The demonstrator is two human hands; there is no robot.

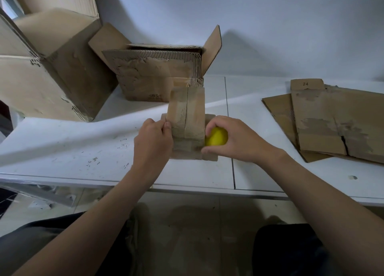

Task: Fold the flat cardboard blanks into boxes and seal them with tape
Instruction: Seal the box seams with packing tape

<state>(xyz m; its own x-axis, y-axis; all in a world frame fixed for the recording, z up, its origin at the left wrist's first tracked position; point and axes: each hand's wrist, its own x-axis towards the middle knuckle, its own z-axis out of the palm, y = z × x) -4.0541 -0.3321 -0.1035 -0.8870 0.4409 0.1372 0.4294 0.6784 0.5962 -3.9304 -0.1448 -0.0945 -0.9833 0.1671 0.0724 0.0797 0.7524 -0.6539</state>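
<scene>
A small folded cardboard box (188, 117) stands on the white table (83, 142) in front of me, its two top flaps meeting at a middle seam. Clear tape runs down its near face. My left hand (152, 139) pinches the box's left edge with thumb and fingers. My right hand (230, 139) curls round a yellow tape dispenser (217, 137) pressed against the box's lower right side. Flat cardboard blanks (332, 117) lie stacked at the right of the table.
An open, worn carton (158, 76) stands just behind the small box. A larger open carton (52, 68) sits at the far left. The table's front edge runs below my wrists, and a seam (229, 134) splits the tabletop right of the box.
</scene>
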